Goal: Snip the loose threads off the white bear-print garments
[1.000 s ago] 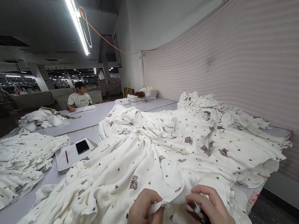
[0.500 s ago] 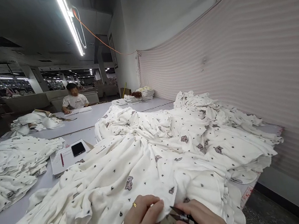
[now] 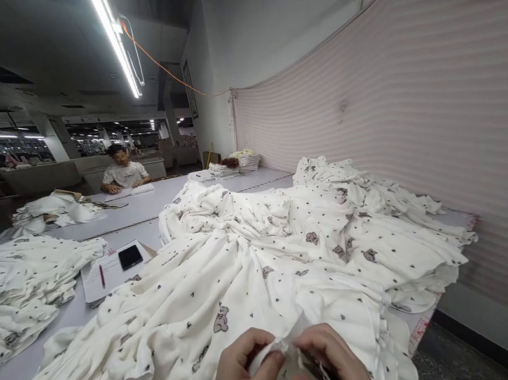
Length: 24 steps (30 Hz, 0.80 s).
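At the bottom centre, my left hand (image 3: 245, 374) is closed, pinching a raised edge of white printed fabric (image 3: 242, 269) between thumb and fingers. My right hand (image 3: 338, 356) is curled close beside it, its fingertips at the same edge. Inside its palm lie dark thread snips (image 3: 329, 376), mostly hidden by the fingers, with the blades out of sight. The fabric carries small dark marks and grey-brown bears, and spreads in a thick, rumpled heap under both hands.
More printed fabric (image 3: 16, 272) is piled at left. A phone (image 3: 130, 257) and red pen (image 3: 102, 276) lie on papers (image 3: 98, 288). Across the table (image 3: 140, 203), a person (image 3: 123, 173) sits near white cloth (image 3: 57, 208). Stacked cloth (image 3: 247, 162) stands by the striped curtain (image 3: 388, 98).
The snips' blades, visible earlier pointing at the fabric edge, are now tucked into my right hand. Its fingers have moved up to the edge, which both hands have raised. My view has shifted slightly.
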Each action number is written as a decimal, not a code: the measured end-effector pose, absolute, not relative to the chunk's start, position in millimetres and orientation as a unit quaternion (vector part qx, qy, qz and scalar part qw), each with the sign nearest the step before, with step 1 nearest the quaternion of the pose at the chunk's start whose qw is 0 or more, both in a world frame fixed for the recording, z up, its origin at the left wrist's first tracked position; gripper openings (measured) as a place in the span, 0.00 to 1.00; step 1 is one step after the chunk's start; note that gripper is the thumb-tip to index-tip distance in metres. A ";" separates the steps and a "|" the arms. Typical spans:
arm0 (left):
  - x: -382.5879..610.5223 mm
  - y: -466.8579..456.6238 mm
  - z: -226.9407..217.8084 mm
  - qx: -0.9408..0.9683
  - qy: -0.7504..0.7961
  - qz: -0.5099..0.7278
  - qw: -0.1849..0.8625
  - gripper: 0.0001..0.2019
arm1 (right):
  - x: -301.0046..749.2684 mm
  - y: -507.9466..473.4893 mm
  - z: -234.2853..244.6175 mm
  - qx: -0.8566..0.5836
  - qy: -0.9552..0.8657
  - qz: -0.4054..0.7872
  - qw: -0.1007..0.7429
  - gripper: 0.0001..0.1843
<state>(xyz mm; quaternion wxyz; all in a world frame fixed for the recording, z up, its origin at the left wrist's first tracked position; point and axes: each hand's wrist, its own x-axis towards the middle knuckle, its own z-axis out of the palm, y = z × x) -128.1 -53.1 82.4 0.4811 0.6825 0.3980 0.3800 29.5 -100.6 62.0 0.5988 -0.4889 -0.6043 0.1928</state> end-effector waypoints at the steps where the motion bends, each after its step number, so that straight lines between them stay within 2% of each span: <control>1: -127.0 -53.0 85.3 0.659 0.392 0.372 0.524 0.08 | 28.2 -97.4 62.3 -0.480 -0.607 0.194 0.603 0.11; 3: -126.1 -52.8 89.1 0.641 0.367 0.365 0.567 0.10 | 26.6 -92.0 61.8 -0.462 -0.626 0.192 0.598 0.09; 6: -126.9 -53.2 88.9 0.641 0.361 0.352 0.579 0.12 | 26.3 -89.8 58.8 -0.458 -0.647 0.182 0.581 0.09; 10: -124.4 -54.9 85.2 0.652 0.360 0.339 0.575 0.20 | 24.6 -93.1 54.3 -0.541 -0.605 0.148 0.564 0.11; 13: -119.5 -56.0 86.4 0.671 0.379 0.316 0.553 0.18 | 21.1 -91.5 56.1 -0.558 -0.583 0.143 0.573 0.15; 17: -116.1 -55.9 88.5 0.651 0.396 0.332 0.556 0.17 | 21.3 -88.5 65.4 -0.538 -0.546 0.223 0.602 0.15; 20: -116.8 -54.5 83.6 0.608 0.384 0.383 0.580 0.17 | 28.2 -93.2 68.2 -0.526 -0.525 0.250 0.620 0.16; 24: -117.0 -53.1 73.2 0.551 0.346 0.417 0.634 0.16 | 39.5 -101.8 61.2 -0.527 -0.568 0.232 0.589 0.16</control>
